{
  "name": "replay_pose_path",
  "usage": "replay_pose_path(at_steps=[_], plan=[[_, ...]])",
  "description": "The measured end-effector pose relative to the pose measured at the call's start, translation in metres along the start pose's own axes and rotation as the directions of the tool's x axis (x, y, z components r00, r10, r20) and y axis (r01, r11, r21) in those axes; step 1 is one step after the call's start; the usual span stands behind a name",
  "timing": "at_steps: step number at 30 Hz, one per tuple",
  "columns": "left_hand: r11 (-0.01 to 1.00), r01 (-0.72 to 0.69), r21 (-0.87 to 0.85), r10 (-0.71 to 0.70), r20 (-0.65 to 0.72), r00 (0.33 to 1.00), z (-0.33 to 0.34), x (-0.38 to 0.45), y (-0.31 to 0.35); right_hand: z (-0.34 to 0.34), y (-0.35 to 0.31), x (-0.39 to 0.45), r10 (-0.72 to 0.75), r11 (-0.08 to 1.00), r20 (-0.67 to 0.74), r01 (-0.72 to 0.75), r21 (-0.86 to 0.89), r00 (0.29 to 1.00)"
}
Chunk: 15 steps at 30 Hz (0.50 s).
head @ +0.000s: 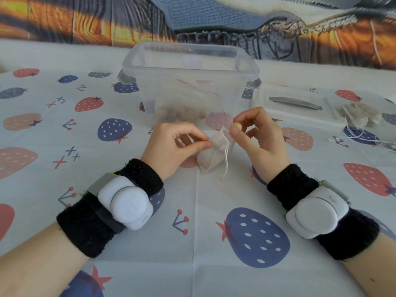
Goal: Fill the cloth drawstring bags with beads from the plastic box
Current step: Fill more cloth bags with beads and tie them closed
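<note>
Two hands are working just above the strawberry-print tablecloth [128,264]; the left hand [171,144] is pinching the left rim of the small off-white cloth drawstring bag [211,156], holding its mouth up and tilted rightward; the right hand [260,138] is pinching one small tan bead [236,126] directly over that mouth, nearly touching the rim; judging the drop is short and straight down; beyond, the clear plastic box [190,86] is holding brown beads [180,113]; spare cloth bags [362,116] are lying far right.

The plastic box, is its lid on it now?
No, the plastic box stands open at the top, and its lid lies on the table beside it.
</note>
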<state>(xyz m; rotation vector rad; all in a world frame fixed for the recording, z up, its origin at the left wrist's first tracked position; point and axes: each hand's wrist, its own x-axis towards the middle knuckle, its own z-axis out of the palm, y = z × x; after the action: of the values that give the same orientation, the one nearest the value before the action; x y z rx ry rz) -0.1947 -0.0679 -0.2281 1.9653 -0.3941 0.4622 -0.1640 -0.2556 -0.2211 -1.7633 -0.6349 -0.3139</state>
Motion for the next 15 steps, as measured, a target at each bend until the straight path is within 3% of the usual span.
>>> replay_pose_path(at_steps=[6,15], plan=[[0.999,0.035,-0.012,-0.035,-0.003,0.999,0.0,0.0001,0.0009,-0.0013,0.0035,0.0,-0.035,0.995,0.076,0.042,-0.089,0.996],[0.999,0.052,-0.002,-0.052,-0.029,0.998,-0.0012,0.0005,0.0013,-0.0018,0.0045,0.0014,0.022,0.998,0.075,-0.018,-0.061,0.997]])
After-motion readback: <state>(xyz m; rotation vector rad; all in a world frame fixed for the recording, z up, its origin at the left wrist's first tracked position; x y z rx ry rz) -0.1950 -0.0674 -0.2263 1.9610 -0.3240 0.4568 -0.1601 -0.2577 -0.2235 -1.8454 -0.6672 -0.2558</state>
